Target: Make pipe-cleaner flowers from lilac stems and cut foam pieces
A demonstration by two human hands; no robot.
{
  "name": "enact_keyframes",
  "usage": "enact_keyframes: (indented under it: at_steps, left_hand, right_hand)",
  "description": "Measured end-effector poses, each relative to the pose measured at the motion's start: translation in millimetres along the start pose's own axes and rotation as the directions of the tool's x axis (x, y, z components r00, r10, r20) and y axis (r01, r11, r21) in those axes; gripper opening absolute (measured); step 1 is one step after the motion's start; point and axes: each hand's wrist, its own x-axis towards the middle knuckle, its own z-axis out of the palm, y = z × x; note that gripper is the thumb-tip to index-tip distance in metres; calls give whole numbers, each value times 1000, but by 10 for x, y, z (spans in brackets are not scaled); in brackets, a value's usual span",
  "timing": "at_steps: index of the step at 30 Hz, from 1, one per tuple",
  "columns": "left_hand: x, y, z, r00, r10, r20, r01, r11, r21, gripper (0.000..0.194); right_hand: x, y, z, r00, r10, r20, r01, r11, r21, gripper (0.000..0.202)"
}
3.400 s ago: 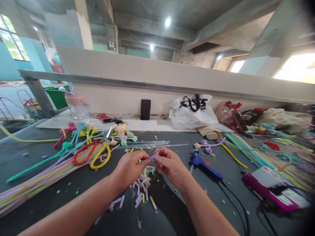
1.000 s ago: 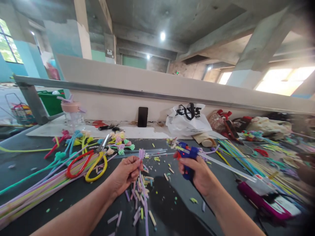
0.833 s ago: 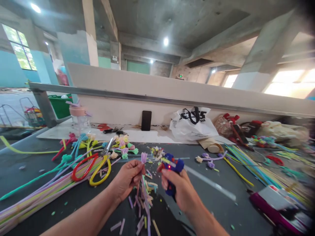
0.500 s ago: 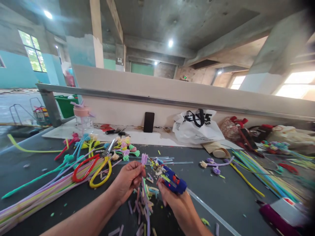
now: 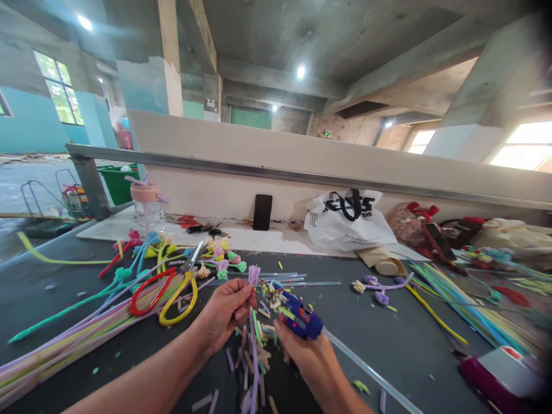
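My left hand (image 5: 233, 302) pinches a purple pipe-cleaner flower (image 5: 254, 275) just below its tufted head, and the stem hangs down toward me. In my right hand (image 5: 302, 348) is a blue hot glue gun (image 5: 302, 316), a small red light showing on its body. A long clear glue stick (image 5: 371, 371) runs out of its rear. The gun's nozzle points left, close beside the flower, among colourful bits that partly hide the tip. Below both hands lie many short cut pipe-cleaner pieces (image 5: 248, 359).
Scissors with red and yellow handles (image 5: 177, 313) rest on pipe-cleaner bundles at left, near finished small flowers (image 5: 222, 264). Clear glue sticks (image 5: 297, 279) lie ahead. Further back stand a phone (image 5: 263, 213), a white bag (image 5: 349, 224) and a clear cup (image 5: 148, 210). More pipe cleaners (image 5: 470, 305) lie at right.
The glue gun has shifted slightly left, nearer the flower. My left hand keeps its pinch, and the flower's head sits a little higher. The whole view has shifted slightly.
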Motion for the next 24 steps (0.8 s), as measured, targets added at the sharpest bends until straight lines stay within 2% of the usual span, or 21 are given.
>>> enact_keyframes:
  at_steps: [5, 9, 17, 21, 24]
  left_hand:
    - [-21, 17, 29, 1000, 17, 7, -17, 1000, 7, 22]
    - [-32, 40, 46, 1000, 4, 12, -4, 1000, 17, 23]
    - [-38, 69, 57, 1000, 15, 1, -15, 1000, 3, 24]
    - [-30, 76, 45, 1000, 21, -13, -20, 999, 37, 25]
    - [-20, 69, 27, 999, 36, -34, -33, 997, 63, 25]
  right_hand:
    - [34, 106, 44, 993, -106, -46, 103, 992, -70, 29]
    - [33, 106, 55, 997, -72, -14, 71, 994, -89, 33]
    - [-3, 7, 76, 999, 22, -29, -28, 974, -224, 38]
    - [-2, 23, 94, 999, 29, -38, -37, 973, -226, 33]
    - [1, 69, 92, 1000, -15, -24, 11, 984, -178, 25]
